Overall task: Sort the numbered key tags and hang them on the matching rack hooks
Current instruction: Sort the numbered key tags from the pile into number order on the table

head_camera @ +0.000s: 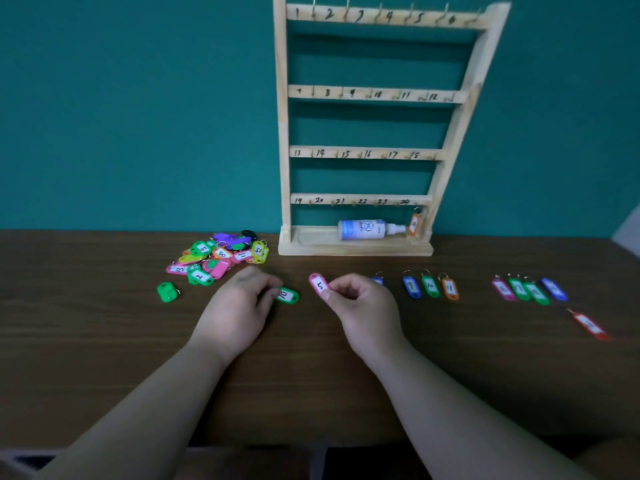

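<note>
A wooden rack (450,140) with four rows of numbered hooks stands at the back of the table. One orange tag (414,224) hangs at its bottom right hook. My right hand (363,303) pinches a pink tag marked 5 (318,284) just above the table. My left hand (239,306) grips the end of a green tag (288,295) lying on the table. A heap of mixed coloured tags (221,254) lies left of the rack. A blue tag (378,280) peeks out behind my right hand.
A white spray bottle (367,229) lies on the rack's base. Three tags in a row (430,286) sit right of my hand, several more (530,289) further right, and a red tag (588,325) near the right edge. A lone green tag (167,292) lies left.
</note>
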